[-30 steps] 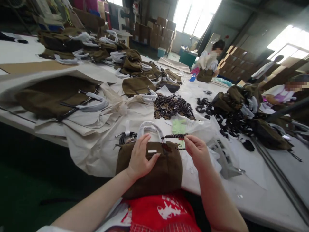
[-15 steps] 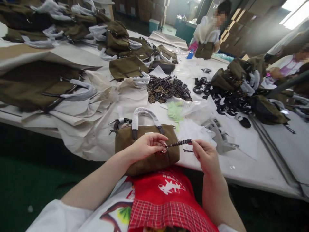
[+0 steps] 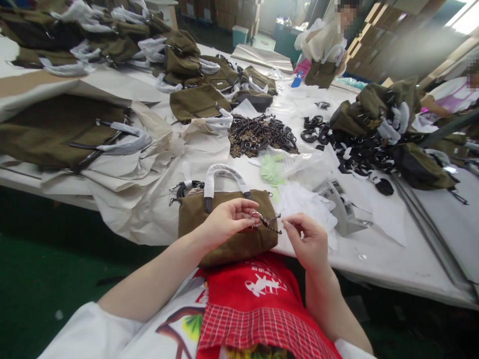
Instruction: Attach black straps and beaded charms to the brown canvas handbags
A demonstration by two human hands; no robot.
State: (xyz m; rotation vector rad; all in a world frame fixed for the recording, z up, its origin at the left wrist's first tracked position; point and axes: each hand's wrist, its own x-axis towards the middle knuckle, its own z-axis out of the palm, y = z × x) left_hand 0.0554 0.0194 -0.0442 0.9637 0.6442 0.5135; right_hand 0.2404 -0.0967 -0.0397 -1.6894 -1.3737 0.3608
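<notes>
Pinched between the thumb and fingers of my left hand (image 3: 232, 218) is a thin silver metal ring (image 3: 256, 217), the fingers curled nearly closed around its near edge, with a dark braided cord (image 3: 269, 224) running from it towards my three o'clock. It sits straight ahead of me at twelve o'clock, over the front of a small olive-brown fabric handbag (image 3: 237, 247). I judge the cord light and bendy, not fragile, its loose ends apt to swing or splay; the ring is hard, smooth and a bit slippery, so its rim is the firm place to hold, and each cord end wants a fingertip pinch close to the tip. My right hand (image 3: 309, 242), at one o'clock, has thumb and forefinger drawn almost together just beside the two cord ends; whether they grip a strand, I cannot tell. The bag looks soft-sided and light, with its white-wrapped arched handle (image 3: 227, 172) standing up, the better place to lift it. Beyond it at twelve o'clock lies a tangled heap of dark cords and rings (image 3: 260, 137), and at eleven, just beside the bag, a coiled black strap (image 3: 184, 188).
</notes>
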